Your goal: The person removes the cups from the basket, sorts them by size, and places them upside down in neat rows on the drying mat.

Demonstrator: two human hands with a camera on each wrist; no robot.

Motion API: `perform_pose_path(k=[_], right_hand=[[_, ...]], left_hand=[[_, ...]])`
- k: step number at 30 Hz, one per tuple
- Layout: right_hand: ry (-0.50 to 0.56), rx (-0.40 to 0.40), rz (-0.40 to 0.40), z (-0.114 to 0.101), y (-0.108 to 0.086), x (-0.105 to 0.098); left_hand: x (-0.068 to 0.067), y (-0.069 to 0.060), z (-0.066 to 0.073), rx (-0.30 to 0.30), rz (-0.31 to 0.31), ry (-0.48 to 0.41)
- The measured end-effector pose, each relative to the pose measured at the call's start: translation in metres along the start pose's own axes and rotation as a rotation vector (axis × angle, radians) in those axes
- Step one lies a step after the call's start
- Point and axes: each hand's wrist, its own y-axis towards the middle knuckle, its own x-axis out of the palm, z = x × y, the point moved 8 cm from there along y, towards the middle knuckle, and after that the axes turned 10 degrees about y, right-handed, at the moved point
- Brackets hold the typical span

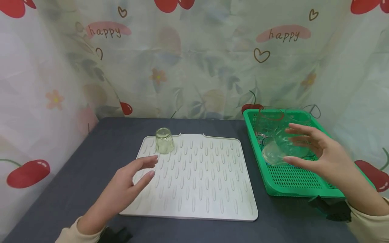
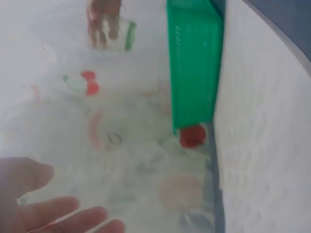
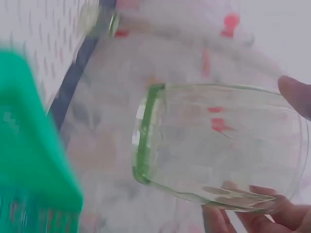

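Observation:
My right hand (image 1: 325, 155) grips a clear drinking glass (image 3: 214, 141) around its side, thumb on one side and fingers on the other. Its thick greenish base points down and its mouth is up, over the green basket (image 1: 268, 182). Short of the near left part of the white ridged drying mat (image 1: 194, 202), my left hand (image 1: 124, 184) hovers with relaxed fingers and holds nothing. A similar small glass (image 1: 164, 141) stands upside down at the mat's far left corner.
Inside the basket are other clear glasses, one with a reddish rim (image 1: 270, 114); their lower parts are hard to make out. The dark tabletop (image 1: 88, 168) surrounds the mat. Patterned curtains (image 1: 200, 67) hang behind and at both sides.

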Motion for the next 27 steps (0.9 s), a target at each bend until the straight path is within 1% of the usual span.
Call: perform_pose_path(k=[2, 4, 7, 10, 12, 15, 18, 22, 25, 27], right_hand=[[0.039, -0.033, -0.012, -0.013, 0.001, 0.015], [0.067, -0.062, -0.029, -0.023, 0.002, 0.030], [0.097, -0.098, -0.073, -0.034, 0.002, 0.053], [0.128, -0.099, -0.127, -0.040, 0.001, 0.076], [0.140, -0.087, -0.162, -0.042, 0.000, 0.092], [0.164, -0.077, -0.222, -0.044, -0.002, 0.114], [0.173, -0.081, -0.261, -0.044, -0.004, 0.133], [0.200, -0.081, -0.307, -0.041, -0.009, 0.151], [0.222, -0.072, -0.337, -0.035, -0.012, 0.161], [0.239, -0.062, -0.346, -0.032, -0.014, 0.166]], left_hand=[[-0.005, 0.001, 0.016, 0.052, 0.075, -0.064], [-0.007, 0.001, 0.031, 0.111, 0.136, -0.139], [-0.006, 0.002, 0.053, 0.193, 0.184, -0.237], [0.000, 0.003, 0.070, 0.271, 0.204, -0.295], [0.006, 0.004, 0.080, 0.306, 0.199, -0.328], [0.017, 0.005, 0.090, 0.332, 0.169, -0.382], [0.031, 0.007, 0.096, 0.313, 0.102, -0.447], [0.049, 0.007, 0.101, 0.289, 0.028, -0.493], [0.059, 0.006, 0.102, 0.294, 0.013, -0.498], [0.064, 0.006, 0.101, 0.287, 0.005, -0.500]])
